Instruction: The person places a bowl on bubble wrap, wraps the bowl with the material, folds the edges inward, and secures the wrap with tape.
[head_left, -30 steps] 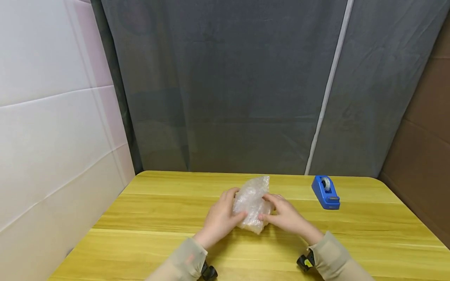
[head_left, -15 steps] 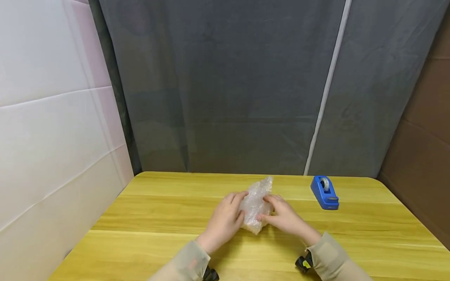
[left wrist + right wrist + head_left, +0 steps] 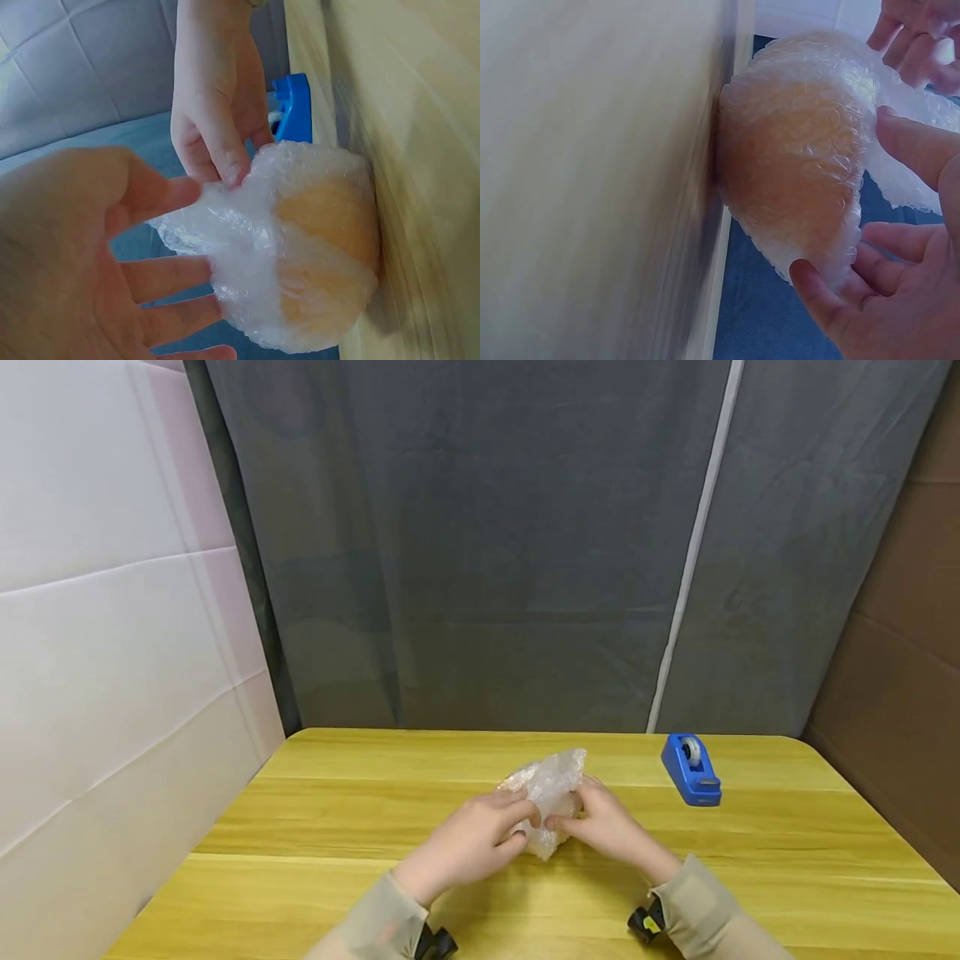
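Note:
A bundle of bubble wrap sits near the middle of the table, wrapped round an orange-tan thing whose kind is hidden by the layers. In the left wrist view the tan colour shows through the bubble wrap, and a loose flap stands up from it. My right hand holds the bundle from the right, thumb on the near face and fingers along the far side. On the left, my left hand has its thumb and fingers spread apart at the flap, fingertips right by the plastic.
A blue tape dispenser with a roll of clear tape stands at the back right of the wooden table. A dark grey curtain hangs behind, a white panel at left and a brown one at right.
My left hand first slid right over the bundle, then drew back and loosened its fingers. The wrap's upper flap has shifted right and lifted. My right hand keeps its hold.

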Motion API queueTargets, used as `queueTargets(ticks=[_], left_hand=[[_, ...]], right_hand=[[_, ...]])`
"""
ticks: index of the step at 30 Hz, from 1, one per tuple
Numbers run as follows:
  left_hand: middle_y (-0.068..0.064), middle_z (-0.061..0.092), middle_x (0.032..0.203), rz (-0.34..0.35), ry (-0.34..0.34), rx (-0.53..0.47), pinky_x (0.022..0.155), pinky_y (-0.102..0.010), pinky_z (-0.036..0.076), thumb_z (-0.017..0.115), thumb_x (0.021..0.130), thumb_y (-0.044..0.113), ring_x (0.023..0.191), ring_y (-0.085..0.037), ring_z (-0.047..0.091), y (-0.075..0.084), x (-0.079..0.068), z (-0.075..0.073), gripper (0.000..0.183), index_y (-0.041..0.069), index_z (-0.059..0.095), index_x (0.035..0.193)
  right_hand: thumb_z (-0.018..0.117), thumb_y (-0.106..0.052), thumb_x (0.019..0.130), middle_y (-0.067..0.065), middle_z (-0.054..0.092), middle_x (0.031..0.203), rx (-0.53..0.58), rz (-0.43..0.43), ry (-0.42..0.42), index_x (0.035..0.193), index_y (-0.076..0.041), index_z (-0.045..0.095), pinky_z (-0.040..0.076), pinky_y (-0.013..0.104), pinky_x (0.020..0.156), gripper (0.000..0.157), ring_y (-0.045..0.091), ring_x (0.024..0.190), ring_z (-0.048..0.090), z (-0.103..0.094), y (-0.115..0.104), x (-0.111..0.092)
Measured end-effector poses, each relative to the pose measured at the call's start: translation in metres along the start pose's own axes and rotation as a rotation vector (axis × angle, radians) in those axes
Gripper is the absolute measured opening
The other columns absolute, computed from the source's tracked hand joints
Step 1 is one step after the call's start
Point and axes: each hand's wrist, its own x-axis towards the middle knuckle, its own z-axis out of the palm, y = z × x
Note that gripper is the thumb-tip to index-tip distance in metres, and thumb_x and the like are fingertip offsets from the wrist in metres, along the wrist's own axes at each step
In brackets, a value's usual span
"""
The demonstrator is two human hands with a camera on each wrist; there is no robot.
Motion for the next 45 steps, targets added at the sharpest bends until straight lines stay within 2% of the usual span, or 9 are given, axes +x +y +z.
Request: queueTargets(ticks=[2,7,11,18,23,28,32,40,45], left_hand=[[-0.007,0.061,0.128,-0.013,-0.044,0.004,0.106,-0.043,0.039,0.055,0.093,0.017,0.125,-0.026,0.052,0.0,-0.001,-0.001,0.019,0.019,0.066,0.108],[-0.011,0.053,0.139,-0.051,-0.11,0.026,0.109,-0.047,0.034,0.052,0.095,0.023,0.131,-0.029,0.045,0.0,-0.003,0.001,0.028,0.018,0.067,0.119],[-0.011,0.051,0.14,-0.059,-0.117,0.043,0.11,-0.046,0.032,0.051,0.096,0.024,0.133,-0.028,0.044,0.0,-0.003,0.003,0.03,0.018,0.065,0.122],[-0.012,0.053,0.139,-0.046,-0.114,0.093,0.112,-0.044,0.03,0.052,0.096,0.025,0.133,-0.029,0.044,-0.005,-0.002,0.008,0.03,0.015,0.064,0.122],[-0.01,0.055,0.137,-0.047,-0.131,0.163,0.111,-0.046,0.03,0.059,0.092,0.035,0.131,-0.028,0.046,-0.009,-0.002,0.017,0.035,0.016,0.063,0.122],[0.0,0.06,0.13,-0.09,-0.158,0.208,0.107,-0.054,0.033,0.063,0.088,0.046,0.127,-0.026,0.049,-0.007,0.001,0.023,0.039,0.019,0.063,0.117],[0.008,0.063,0.118,-0.118,-0.169,0.218,0.107,-0.058,0.032,0.067,0.086,0.047,0.122,-0.021,0.051,-0.003,0.005,0.027,0.037,0.02,0.064,0.112],[0.011,0.066,0.106,-0.128,-0.166,0.228,0.107,-0.061,0.028,0.069,0.085,0.046,0.114,-0.016,0.055,-0.005,0.015,0.032,0.033,0.021,0.064,0.106],[0.014,0.064,0.101,-0.128,-0.179,0.229,0.108,-0.061,0.026,0.069,0.085,0.046,0.115,-0.016,0.053,-0.007,0.013,0.031,0.031,0.023,0.064,0.105]], right_hand=[[0.078,-0.029,0.082,0.004,0.059,0.118,0.008,0.018,0.004,0.127,-0.011,0.056,0.049,0.041,0.087,0.053,0.022,0.105,0.055,0.0,0.0,-0.001],[0.08,-0.032,0.08,0.021,0.043,0.141,0.035,0.042,0.016,0.148,-0.007,0.032,0.046,0.053,0.094,0.087,0.037,0.122,0.049,-0.015,-0.004,-0.001],[0.081,-0.027,0.08,0.024,0.027,0.152,0.016,0.034,0.121,0.156,-0.01,0.013,0.041,0.06,0.097,0.103,0.043,0.13,0.038,-0.04,-0.012,0.0],[0.077,-0.018,0.084,0.012,0.014,0.158,-0.008,-0.049,0.377,0.156,-0.017,0.016,0.03,0.065,0.103,0.095,0.038,0.139,0.023,-0.064,-0.033,0.0],[0.074,-0.007,0.083,0.01,0.022,0.157,-0.069,-0.209,0.444,0.15,-0.009,0.034,0.03,0.068,0.101,0.078,0.037,0.139,0.026,-0.059,-0.034,0.001],[0.076,-0.003,0.081,0.012,0.048,0.14,-0.221,-0.374,0.384,0.123,-0.003,0.063,0.046,0.054,0.091,0.044,0.033,0.124,0.049,-0.053,-0.024,0.001],[0.08,-0.008,0.078,0.01,0.061,0.117,-0.389,-0.463,0.292,0.105,-0.006,0.073,0.053,0.045,0.079,0.028,0.027,0.1,0.062,-0.05,-0.021,-0.001],[0.079,-0.016,0.081,-0.003,0.06,0.101,-0.554,-0.337,0.043,0.102,-0.012,0.074,0.052,0.03,0.07,0.022,0.012,0.08,0.06,-0.045,-0.021,-0.004],[0.078,-0.011,0.08,-0.003,0.064,0.093,-0.548,-0.314,0.001,0.095,-0.01,0.073,0.054,0.03,0.073,0.016,0.012,0.081,0.062,-0.036,-0.014,0.003]])
